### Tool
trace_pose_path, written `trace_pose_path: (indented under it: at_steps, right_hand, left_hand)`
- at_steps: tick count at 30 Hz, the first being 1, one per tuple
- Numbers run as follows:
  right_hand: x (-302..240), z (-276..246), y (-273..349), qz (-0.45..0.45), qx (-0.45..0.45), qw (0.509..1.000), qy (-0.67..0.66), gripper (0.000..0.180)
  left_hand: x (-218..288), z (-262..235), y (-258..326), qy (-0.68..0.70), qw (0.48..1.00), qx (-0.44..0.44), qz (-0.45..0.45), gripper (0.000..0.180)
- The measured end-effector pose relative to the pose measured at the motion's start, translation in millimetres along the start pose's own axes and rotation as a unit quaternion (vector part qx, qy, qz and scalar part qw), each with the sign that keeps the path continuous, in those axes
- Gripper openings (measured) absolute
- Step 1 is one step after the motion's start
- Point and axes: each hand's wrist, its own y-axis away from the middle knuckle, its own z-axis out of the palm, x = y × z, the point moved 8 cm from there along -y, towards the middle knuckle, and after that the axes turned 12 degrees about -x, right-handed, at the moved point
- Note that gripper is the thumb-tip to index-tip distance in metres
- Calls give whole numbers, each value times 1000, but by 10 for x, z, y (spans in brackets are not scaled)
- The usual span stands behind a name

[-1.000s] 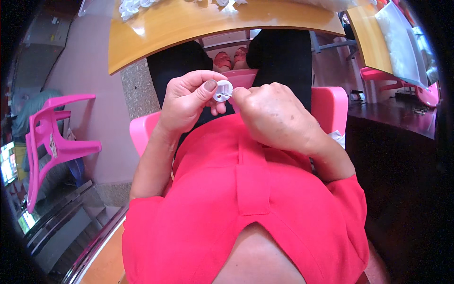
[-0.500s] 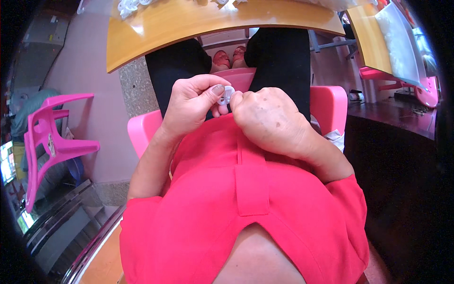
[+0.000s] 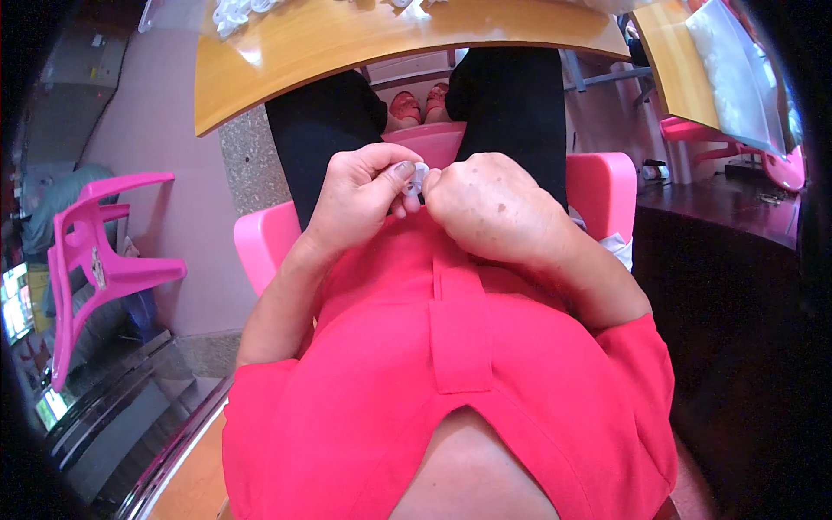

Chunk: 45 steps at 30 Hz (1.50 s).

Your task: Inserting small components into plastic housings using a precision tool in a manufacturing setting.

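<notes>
Above my lap, my left hand point(image 3: 362, 189) pinches a small white round plastic piece point(image 3: 419, 176) between thumb and fingers. Some dark detail shows on the piece, too small to make out. My right hand point(image 3: 491, 204) is closed, back of the hand up, with its fingertips pressed at the right side of the same piece. Whatever else the right fingers hold is hidden behind the knuckles. Both hands are held close together, short of the table edge.
A wooden table point(image 3: 407, 33) lies ahead, with several white plastic pieces point(image 3: 238, 16) at its far left. On the right, a clear bag of white items point(image 3: 724, 69) sits on another wooden surface. A pink chair point(image 3: 104, 251) stands at left, and pink armrests point(image 3: 601, 195) flank me.
The white piece has turned between my fingers and shows less of its round face. My right hand has shifted slightly; both hands keep their grip.
</notes>
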Motion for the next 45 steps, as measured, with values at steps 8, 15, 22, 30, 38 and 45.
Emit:
trace_pose_path:
  at_steps: [8, 15, 22, 30, 38, 45]
  right_hand:
    - [227, -304, 163, 32, 165, 983, -76, 5]
    - [220, -343, 194, 12, 192, 978, -86, 7]
    - [266, -382, 222, 30, 202, 977, -65, 6]
    - [186, -420, 203, 20, 173, 982, -69, 5]
    - [370, -379, 216, 40, 169, 980, -92, 7]
    - [321, -403, 173, 36, 127, 987, -92, 9]
  left_hand:
    - [139, -150, -19, 175, 977, -46, 116, 22]
    - [118, -173, -6, 190, 972, -68, 120, 27]
    - [597, -447, 81, 33, 964, 71, 253, 18]
    - [2574, -2233, -16, -301, 758, 380, 436, 30]
    - [2065, -995, -618, -557, 639, 336, 411, 26]
    - [1258, -746, -1295, -488, 795, 243, 265, 20]
